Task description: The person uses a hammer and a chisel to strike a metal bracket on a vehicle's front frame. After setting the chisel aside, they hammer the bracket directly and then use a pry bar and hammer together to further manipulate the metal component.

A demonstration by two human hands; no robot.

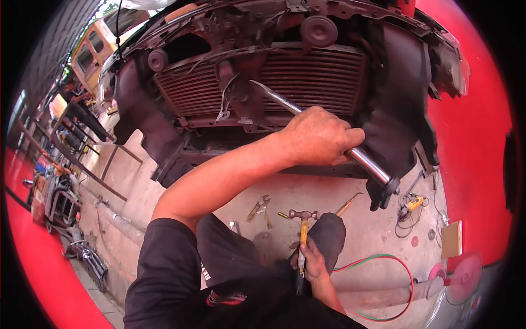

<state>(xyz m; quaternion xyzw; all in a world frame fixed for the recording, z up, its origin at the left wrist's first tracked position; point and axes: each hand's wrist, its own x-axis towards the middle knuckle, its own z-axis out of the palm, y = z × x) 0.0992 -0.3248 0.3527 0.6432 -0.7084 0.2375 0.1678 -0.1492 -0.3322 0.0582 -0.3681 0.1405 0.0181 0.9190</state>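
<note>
My left hand (323,136) is wrapped round a shiny steel pry bar (372,165), held slantwise in front of the car. The bar's tapered tip (267,91) points up and left, overlapping the finned radiator (312,79) in this view; its thick capped end is at the lower right. Down by my right knee, my right hand (313,260) grips the yellow handle of a ball-peen hammer (303,241), head up. Close to the pry bar's tip, a bent metal bracket (224,98) hangs before the radiator. The car's front (402,93) is stripped of its bumper.
Locking pliers (258,208) and a pointed tool (348,203) lie on the concrete floor. To the right are a yellow power tool (412,203), a red-green hose (408,274) and a brown board (452,239). Metal frames (90,164) and a person (90,112) are at the left.
</note>
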